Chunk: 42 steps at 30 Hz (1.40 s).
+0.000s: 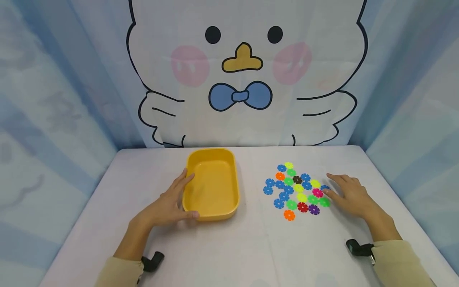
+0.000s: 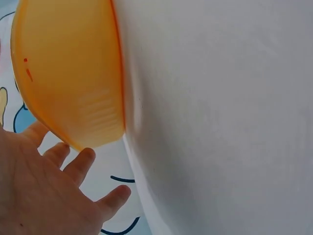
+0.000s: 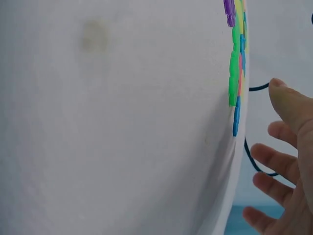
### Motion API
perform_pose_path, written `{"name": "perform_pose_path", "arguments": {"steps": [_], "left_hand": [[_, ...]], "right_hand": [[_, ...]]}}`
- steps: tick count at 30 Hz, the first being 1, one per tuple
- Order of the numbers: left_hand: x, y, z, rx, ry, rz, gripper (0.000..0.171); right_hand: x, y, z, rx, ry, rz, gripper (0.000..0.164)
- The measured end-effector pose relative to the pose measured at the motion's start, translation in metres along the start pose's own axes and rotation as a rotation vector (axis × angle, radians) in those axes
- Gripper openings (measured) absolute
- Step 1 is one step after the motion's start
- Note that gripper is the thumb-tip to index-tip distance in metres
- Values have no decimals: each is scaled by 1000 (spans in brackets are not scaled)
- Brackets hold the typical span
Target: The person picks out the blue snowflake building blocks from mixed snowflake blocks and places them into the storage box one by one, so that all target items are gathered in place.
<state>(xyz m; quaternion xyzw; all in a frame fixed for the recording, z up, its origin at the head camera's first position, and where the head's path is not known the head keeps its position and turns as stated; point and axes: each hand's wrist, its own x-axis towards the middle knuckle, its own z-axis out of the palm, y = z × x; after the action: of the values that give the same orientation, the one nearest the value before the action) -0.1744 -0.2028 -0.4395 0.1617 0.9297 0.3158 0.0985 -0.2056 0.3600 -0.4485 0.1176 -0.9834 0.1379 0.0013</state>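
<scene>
Resting at the left rim of the yellow tray, the left hand spreads its fingers in the head view; the tray stands left of the flower discs on the white table; discs look thin, light and stiff, best pinched by their edges; the right hand hovers just beside them, fingers parted; left wrist view, fingers splay at the light-looking tray's rim; right wrist view, thumb and fingers stand apart, holding nothing.

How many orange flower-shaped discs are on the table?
2. One orange disc lies toward the far end of the spread, just in front of a blue disc; the other orange disc lies at the near end. None appears hidden.
</scene>
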Motion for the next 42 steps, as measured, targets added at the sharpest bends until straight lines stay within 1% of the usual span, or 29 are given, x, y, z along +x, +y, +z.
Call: {"name": "perform_pose_path", "arguments": {"steps": [3,9,16,20,23,26,30,34,38,42], "left_hand": [[1,-1,-2,-11,-9,-7,121],[2,-8,-5,-42,-9,15,126],[2,-13,-8,-82,4,41,121],[3,-16,-9,-104,10,51,117],[4,-17,-10,-124,11,59,115],[7,-16,-9,-137,6,51,113],[10,-16,-9,-141,2,33,110],[13,-17,-10,-137,15,30,109],[14,-20,-13,-130,22,45,111],[14,-23,-18,-133,12,55,112]], "right_hand": [[2,2,1,31,-13,8,65],[2,8,0,84,-39,-1,61],[2,12,3,113,-47,-13,55],[3,11,5,124,-28,-41,48],[5,10,5,126,-10,-49,45],[6,11,4,131,-8,-47,45],[7,12,6,130,-13,-44,45],[8,13,6,120,-23,-30,44],[10,13,6,126,-31,-25,41],[12,13,5,144,-36,-20,38]]}}
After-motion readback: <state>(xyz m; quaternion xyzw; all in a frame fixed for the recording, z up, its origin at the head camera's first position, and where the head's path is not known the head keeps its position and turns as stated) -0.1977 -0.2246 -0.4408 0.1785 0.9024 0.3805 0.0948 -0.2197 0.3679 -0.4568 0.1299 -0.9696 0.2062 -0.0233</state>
